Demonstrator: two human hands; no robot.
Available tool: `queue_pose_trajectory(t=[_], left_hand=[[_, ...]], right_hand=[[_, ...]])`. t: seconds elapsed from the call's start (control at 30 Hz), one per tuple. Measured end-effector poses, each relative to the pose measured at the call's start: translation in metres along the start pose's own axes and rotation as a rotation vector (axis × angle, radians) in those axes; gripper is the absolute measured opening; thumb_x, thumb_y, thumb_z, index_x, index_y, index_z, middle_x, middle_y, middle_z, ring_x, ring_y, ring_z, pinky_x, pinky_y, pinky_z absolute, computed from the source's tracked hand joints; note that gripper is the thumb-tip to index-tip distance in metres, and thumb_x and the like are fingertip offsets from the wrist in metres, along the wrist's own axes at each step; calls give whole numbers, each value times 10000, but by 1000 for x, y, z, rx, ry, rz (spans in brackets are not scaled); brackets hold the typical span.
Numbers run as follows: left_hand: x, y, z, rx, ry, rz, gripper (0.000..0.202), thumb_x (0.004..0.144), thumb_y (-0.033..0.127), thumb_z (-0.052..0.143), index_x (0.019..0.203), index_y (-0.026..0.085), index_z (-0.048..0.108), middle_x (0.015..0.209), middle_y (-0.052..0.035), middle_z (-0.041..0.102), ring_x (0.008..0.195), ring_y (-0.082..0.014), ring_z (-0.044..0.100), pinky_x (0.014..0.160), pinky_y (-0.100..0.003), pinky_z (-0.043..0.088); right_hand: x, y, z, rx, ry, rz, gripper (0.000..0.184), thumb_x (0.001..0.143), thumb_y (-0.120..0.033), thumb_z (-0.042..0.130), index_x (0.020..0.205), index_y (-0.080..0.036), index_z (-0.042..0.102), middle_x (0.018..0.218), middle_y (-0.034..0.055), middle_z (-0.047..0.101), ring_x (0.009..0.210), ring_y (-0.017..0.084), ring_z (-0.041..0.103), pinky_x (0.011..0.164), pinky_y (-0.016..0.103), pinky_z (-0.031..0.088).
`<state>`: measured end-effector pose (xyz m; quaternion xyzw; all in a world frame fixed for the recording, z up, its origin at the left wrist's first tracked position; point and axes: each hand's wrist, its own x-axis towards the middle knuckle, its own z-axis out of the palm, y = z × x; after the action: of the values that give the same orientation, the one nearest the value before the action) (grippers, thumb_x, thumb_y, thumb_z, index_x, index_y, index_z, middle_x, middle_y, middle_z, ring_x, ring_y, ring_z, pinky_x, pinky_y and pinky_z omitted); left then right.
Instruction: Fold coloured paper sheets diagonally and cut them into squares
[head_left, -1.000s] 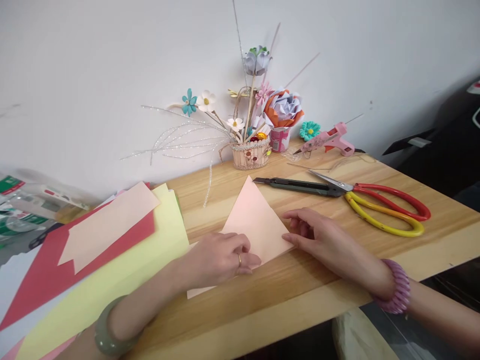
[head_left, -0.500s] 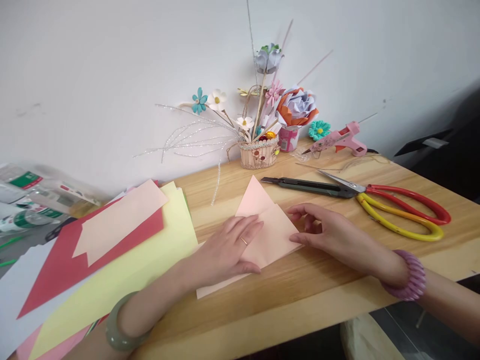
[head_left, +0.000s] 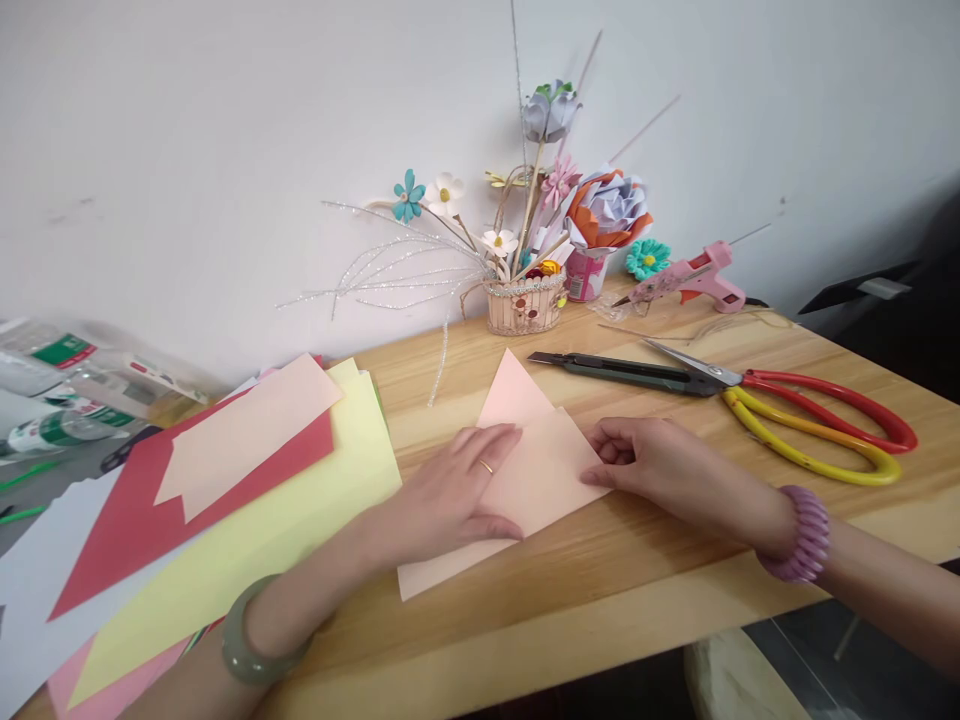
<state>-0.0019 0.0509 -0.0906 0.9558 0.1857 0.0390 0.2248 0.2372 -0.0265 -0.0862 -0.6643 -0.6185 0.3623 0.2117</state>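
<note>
A folded sheet of pale pink paper (head_left: 536, 470) lies on the wooden table (head_left: 645, 560) in front of me. My left hand (head_left: 457, 490) rests flat on its left half, fingers stretched out and pressing down; a ring is on one finger and a green bangle on the wrist. My right hand (head_left: 652, 465) sits at the sheet's right corner, fingers curled with the tips pinching the paper's edge. A purple bracelet is on that wrist.
A stack of red, yellow and pink paper (head_left: 225, 490) lies at the left. Behind the sheet are a utility knife (head_left: 622, 370), red-and-yellow scissors (head_left: 810, 415), a pink glue gun (head_left: 694, 280) and a small basket of paper flowers (head_left: 525, 300) against the wall.
My left hand went from curled at the lower left corner to lying flat higher on the sheet. A fold now shows across the paper. The right hand stayed at the right corner.
</note>
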Motion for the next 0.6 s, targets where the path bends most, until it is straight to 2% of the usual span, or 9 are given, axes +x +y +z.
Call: queue_pose_trajectory(t=[0.07, 0.13, 0.3, 0.4, 0.5, 0.6], left_hand=[[-7, -1, -3, -108, 28, -112, 717, 844, 506, 543, 1408, 193, 231, 1404, -145, 343, 1284, -262, 323, 1038, -465, 318], [-19, -2, -4, -250, 103, -242, 636, 862, 459, 539, 1389, 229, 269, 1349, -124, 407, 1232, -243, 400, 1017, -448, 348], [-62, -4, -4, -509, 298, -625, 507, 841, 419, 570, 1286, 239, 405, 1108, -77, 572, 1017, -216, 562, 880, -394, 450], [-82, 2, -2, -647, 436, -827, 551, 763, 434, 630, 1229, 211, 436, 1091, -78, 574, 844, -191, 616, 762, -352, 488], [-93, 15, 3, -817, 565, -923, 665, 684, 465, 683, 1221, 176, 416, 951, -62, 629, 789, -193, 620, 664, -302, 473], [-98, 30, 9, -909, 569, -1020, 747, 602, 480, 739, 1205, 192, 405, 813, -21, 650, 617, -158, 584, 463, -223, 377]], right_hand=[[-1, -2, 0, -58, 24, 13, 160, 725, -353, 592, 654, -229, 521, 658, -20, 608, 621, 167, 554, 560, 290, 382], [-1, -4, -1, -94, 33, 16, 177, 728, -356, 589, 631, -234, 506, 647, -21, 605, 614, 168, 553, 557, 290, 376], [-2, -6, -1, -123, 37, 2, 171, 739, -363, 569, 639, -237, 510, 666, -18, 624, 629, 174, 569, 566, 293, 383], [-3, -6, 0, -124, 39, 1, 165, 743, -360, 554, 639, -239, 512, 661, -23, 624, 624, 173, 572, 569, 294, 392], [-4, -5, 1, -124, 40, 8, 151, 740, -364, 550, 657, -241, 526, 684, -17, 641, 646, 179, 587, 575, 295, 400], [-3, -6, 1, -137, 42, 11, 150, 733, -364, 555, 653, -242, 523, 693, -14, 649, 657, 183, 591, 580, 297, 401]])
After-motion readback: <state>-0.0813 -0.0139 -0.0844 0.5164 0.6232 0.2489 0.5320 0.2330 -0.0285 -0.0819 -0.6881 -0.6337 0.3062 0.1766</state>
